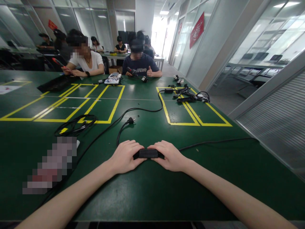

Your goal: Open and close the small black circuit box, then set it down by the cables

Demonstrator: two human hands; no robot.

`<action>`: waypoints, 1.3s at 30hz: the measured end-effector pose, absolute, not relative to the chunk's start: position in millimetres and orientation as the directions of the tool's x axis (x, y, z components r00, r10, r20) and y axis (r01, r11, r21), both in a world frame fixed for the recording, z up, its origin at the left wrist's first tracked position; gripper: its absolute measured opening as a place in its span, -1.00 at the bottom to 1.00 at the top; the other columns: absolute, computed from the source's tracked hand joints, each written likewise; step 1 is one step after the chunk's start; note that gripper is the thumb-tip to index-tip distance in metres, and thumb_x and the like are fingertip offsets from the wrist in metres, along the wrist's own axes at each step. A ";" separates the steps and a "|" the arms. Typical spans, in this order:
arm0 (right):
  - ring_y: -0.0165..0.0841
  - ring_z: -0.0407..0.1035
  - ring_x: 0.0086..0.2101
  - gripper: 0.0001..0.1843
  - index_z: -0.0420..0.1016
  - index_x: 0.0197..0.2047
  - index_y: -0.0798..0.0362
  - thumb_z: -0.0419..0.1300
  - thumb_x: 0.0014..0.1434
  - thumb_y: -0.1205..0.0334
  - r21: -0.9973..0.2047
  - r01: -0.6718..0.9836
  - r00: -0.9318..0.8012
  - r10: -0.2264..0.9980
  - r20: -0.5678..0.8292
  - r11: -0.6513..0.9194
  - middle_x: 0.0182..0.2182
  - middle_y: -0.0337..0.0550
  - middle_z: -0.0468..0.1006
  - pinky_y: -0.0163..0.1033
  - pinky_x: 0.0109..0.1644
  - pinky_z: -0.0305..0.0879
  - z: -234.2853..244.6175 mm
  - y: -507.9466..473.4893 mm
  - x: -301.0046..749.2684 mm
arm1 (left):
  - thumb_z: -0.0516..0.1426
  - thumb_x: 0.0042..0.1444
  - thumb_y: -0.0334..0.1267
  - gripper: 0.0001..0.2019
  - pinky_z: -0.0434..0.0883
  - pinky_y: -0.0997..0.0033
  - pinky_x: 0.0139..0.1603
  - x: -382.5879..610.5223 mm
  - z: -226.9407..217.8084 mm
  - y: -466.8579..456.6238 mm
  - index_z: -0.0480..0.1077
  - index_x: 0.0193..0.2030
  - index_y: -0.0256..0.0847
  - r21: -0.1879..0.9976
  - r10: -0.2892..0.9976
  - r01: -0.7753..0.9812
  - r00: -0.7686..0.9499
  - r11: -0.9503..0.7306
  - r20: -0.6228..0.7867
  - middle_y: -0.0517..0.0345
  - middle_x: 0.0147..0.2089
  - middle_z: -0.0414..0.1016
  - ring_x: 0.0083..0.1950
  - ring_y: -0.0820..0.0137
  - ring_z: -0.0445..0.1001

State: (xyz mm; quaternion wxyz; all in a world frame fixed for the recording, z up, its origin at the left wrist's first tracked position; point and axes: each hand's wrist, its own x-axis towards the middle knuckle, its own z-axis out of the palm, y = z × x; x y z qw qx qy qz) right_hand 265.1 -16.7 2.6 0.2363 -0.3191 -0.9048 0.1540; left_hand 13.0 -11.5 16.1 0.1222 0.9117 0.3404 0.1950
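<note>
The left hand (127, 156) and right hand (169, 156) each pinch one end of the adapter (148, 154) between thumb and fingers, likely to keep it steady between them. Cords (219, 141) trail beyond both hands, apparently leaving the grip free; a plug (130, 121) lies just past the left. Farther beyond that hand sits a tray (51, 86), contents indistinct.

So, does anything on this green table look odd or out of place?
Nothing looks spilled, just untidy: tangled black cables and parts at far right sprawl across yellow tape outlines, a coiled black cable at left overlaps tape too, and a black pronged plug beyond the left hand lies unconnected.
</note>
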 end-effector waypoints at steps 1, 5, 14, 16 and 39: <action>-0.19 0.55 -0.19 -0.75 0.51 0.05 0.08 0.28 0.33 0.20 -0.426 0.506 -0.687 0.649 0.326 0.750 -0.17 -0.01 0.67 -0.12 -0.08 0.37 2.6 -16.7 265.0 | 0.23 0.32 -0.06 -0.78 0.38 0.25 -0.21 13.3 16.2 -12.0 0.53 -0.13 -0.19 0.362 0.667 0.569 0.695 -0.738 0.268 0.07 -0.24 0.64 -0.22 0.22 0.56; -0.20 0.56 -0.24 -0.70 0.52 -0.02 0.06 0.30 0.35 0.02 -0.382 0.521 -0.690 0.640 0.338 0.763 -0.22 -0.03 0.67 -0.13 -0.12 0.36 1.7 -16.3 263.9 | 0.23 0.31 -0.03 -0.76 0.39 0.27 -0.22 14.2 14.3 -13.2 0.54 -0.16 -0.17 0.387 0.674 0.567 0.695 -0.727 0.248 0.10 -0.28 0.63 -0.25 0.24 0.57; -0.23 0.57 -0.27 -0.71 0.48 -0.03 0.04 0.21 0.43 -0.02 -0.332 0.551 -0.683 0.642 0.348 0.766 -0.24 -0.06 0.67 -0.17 -0.19 0.31 0.7 -18.7 264.2 | 0.19 0.36 -0.01 -0.66 0.48 0.22 -0.07 14.1 13.4 -11.6 0.51 0.11 -0.17 0.362 0.624 0.515 0.706 -0.777 0.335 -0.01 -0.07 0.64 -0.08 0.19 0.58; -0.22 0.57 -0.25 -0.70 0.47 0.00 0.05 0.19 0.44 -0.02 -0.326 0.558 -0.679 0.646 0.349 0.763 -0.22 -0.05 0.68 -0.16 -0.17 0.31 0.6 -19.1 263.4 | 0.16 0.40 -0.05 -0.70 0.48 0.21 -0.04 14.5 15.5 -11.3 0.50 0.11 -0.17 0.378 0.600 0.478 0.722 -0.793 0.345 -0.01 -0.04 0.65 -0.06 0.19 0.58; -0.29 0.48 -0.28 -0.64 0.45 0.19 0.13 -0.01 0.55 0.13 0.110 0.525 -0.773 0.419 0.476 0.844 -0.15 0.03 0.62 -0.19 -0.24 0.29 1.6 -19.7 266.8 | 0.17 0.35 0.01 -0.63 0.50 0.25 -0.03 11.0 19.3 -10.9 0.51 0.13 -0.19 0.563 0.713 0.506 0.661 -0.653 0.234 0.00 -0.02 0.66 -0.06 0.20 0.60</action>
